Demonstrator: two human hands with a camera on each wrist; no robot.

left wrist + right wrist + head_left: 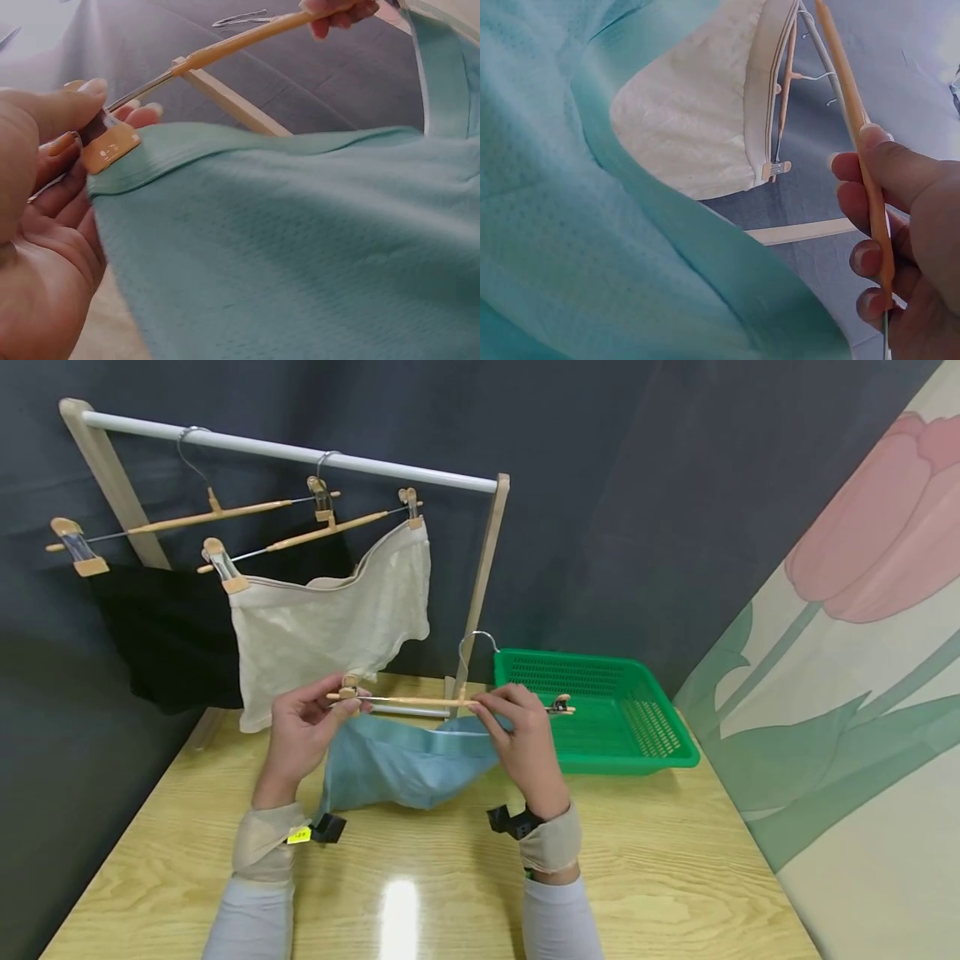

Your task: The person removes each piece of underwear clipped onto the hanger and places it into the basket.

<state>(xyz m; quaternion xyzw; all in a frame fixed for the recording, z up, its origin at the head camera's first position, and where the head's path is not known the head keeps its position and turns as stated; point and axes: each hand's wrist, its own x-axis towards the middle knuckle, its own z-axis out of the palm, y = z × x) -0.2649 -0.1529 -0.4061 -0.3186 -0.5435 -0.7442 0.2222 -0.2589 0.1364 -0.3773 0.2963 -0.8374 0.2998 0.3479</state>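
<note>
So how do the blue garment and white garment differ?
The blue garment is on a hanger held by the left hand and right hand; the white garment hangs from the rail. The white garment is clipped at both ends, the blue garment visibly only at its left corner. Both have a waistband.

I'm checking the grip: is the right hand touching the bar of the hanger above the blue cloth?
Touching. The right wrist view shows the right hand with its thumb on the hanger bar and fingers curled around it.
</note>
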